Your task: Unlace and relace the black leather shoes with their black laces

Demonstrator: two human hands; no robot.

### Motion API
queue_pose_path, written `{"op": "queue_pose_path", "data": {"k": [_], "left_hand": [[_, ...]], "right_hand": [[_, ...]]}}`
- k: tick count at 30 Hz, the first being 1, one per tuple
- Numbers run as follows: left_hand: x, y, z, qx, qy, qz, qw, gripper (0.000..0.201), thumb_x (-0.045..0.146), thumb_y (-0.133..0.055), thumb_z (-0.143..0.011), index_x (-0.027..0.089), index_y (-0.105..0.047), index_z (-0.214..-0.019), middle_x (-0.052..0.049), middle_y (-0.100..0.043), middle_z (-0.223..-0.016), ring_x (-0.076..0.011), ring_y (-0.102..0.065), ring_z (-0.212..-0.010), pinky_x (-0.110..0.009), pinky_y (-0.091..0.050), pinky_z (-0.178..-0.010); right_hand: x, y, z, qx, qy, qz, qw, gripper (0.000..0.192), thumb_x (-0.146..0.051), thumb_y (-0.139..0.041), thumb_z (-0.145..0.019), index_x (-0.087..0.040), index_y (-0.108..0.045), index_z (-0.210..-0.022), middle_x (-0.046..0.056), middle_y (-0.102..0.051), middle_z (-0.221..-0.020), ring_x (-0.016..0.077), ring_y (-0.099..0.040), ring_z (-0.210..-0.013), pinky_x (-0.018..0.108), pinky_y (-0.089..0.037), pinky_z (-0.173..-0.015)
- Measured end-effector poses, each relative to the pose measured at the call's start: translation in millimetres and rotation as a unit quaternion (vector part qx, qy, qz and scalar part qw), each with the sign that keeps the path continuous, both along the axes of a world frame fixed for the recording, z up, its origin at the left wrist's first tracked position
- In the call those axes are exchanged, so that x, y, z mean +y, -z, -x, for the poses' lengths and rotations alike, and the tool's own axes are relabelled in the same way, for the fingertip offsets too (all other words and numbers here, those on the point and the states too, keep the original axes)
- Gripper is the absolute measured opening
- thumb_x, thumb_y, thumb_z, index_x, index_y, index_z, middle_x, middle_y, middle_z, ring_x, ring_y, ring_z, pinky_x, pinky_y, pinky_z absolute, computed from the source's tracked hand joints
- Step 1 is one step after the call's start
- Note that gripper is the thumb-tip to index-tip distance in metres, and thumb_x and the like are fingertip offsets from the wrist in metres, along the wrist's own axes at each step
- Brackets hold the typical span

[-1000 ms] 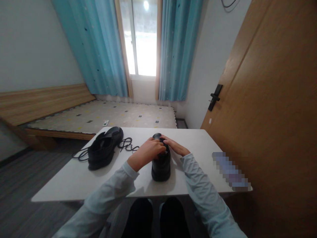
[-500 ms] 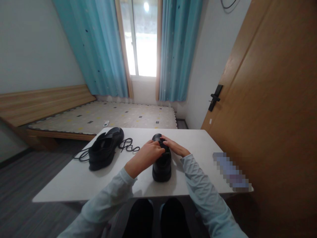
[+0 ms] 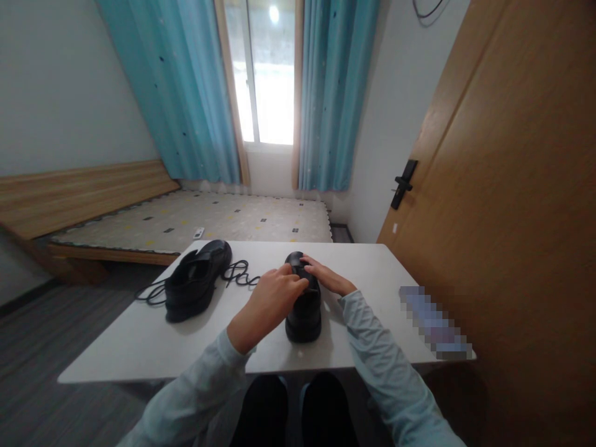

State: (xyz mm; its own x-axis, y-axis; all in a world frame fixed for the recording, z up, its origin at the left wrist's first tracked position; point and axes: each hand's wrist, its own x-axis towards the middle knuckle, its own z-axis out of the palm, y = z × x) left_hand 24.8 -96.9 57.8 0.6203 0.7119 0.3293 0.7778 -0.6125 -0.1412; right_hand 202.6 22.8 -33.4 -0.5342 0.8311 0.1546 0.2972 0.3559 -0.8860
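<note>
– Shoe of plain black, thick-soled, leather-like make point(image 3: 303, 326): where's it at, quick?

– Directly under the grip, upright on the white, smooth, straight-edged tabletop point(image 3: 363, 338). Heel's on the near side of the grip; toe points away, just beyond it.

– L hand point(image 3: 272, 297), bare, in a pale blue-grey cloth sleeve point(image 3: 195, 388)?

– Comes in from the L, fingers bent down over the shoe's upper, approx mid-length. Fingertips mostly hidden, so can't make out if they're pinching anything.

– R hand point(image 3: 328, 278), same kinda sleeve?

– Reaches in from the R, fingers stretched fwd onto the shoe's front part, just beyond the L fingers. Contact's too small to read, so can't say if it's gripping either.

– What's L of the grip?

– 2nd black, thick-soled shoe point(image 3: 198, 285), well apart, toe angled away & rightward. Thin black cord lace point(image 3: 238, 273) lies in loose loops btwn it & the L hand.

– R of the grip?

– Long, flat, bluish-purple item point(image 3: 435, 326), blurred into blocks, nr the tabletop's R edge.

– Beyond?

– Pale, patterned, flat mattress point(image 3: 251, 214), past the tabletop's far edge, w/ a small white rectangular gadget point(image 3: 198, 233) on it, far L of the grip. Turquoise cloth curtains point(image 3: 186, 99) hang further back.
</note>
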Motion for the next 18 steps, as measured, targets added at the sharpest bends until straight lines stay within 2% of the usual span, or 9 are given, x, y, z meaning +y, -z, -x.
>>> {"op": "queue_pose_path", "data": {"k": [5, 13, 18], "left_hand": [[-7, -8.3, 0, -0.017, -0.021, -0.015, 1.0, 0.01, 0.018, -0.054, -0.085, 0.02, -0.064, -0.083, -0.004, -0.067, -0.077, -0.0202, -0.056, -0.081, -0.027, -0.042, -0.061], [-13, -32.1, 4, -0.078, -0.078, -0.038, 0.993, 0.016, 0.029, -0.053, -0.087, 0.024, -0.068, -0.085, -0.003, -0.068, -0.08, -0.0205, -0.051, -0.081, -0.025, -0.039, -0.057], [-3, -39.1, 12, -0.138, -0.112, -0.081, 0.981, 0.018, 0.032, -0.052, -0.087, 0.026, -0.069, -0.09, -0.003, -0.069, -0.08, -0.0214, -0.051, -0.082, -0.027, -0.038, -0.059]], "right_hand": [[-1, -1.9, 0, 0.005, -0.001, 0.005, 1.0, 0.059, -0.053, -0.046, -0.085, -0.021, -0.045, -0.134, 0.004, -0.029, -0.151, 0.0226, -0.021, -0.14, 0.041, -0.008, -0.117], [-4, -5.7, -1, 0.002, -0.001, 0.008, 1.0, 0.061, -0.051, -0.045, -0.086, -0.017, -0.042, -0.136, 0.007, -0.03, -0.15, 0.0236, -0.022, -0.14, 0.041, -0.008, -0.117], [-5, -6.2, 1, 0.04, -0.025, -0.002, 0.999, 0.052, -0.047, -0.047, -0.087, -0.027, -0.045, -0.135, -0.001, -0.042, -0.143, 0.0232, -0.023, -0.139, 0.041, -0.012, -0.117]]}}
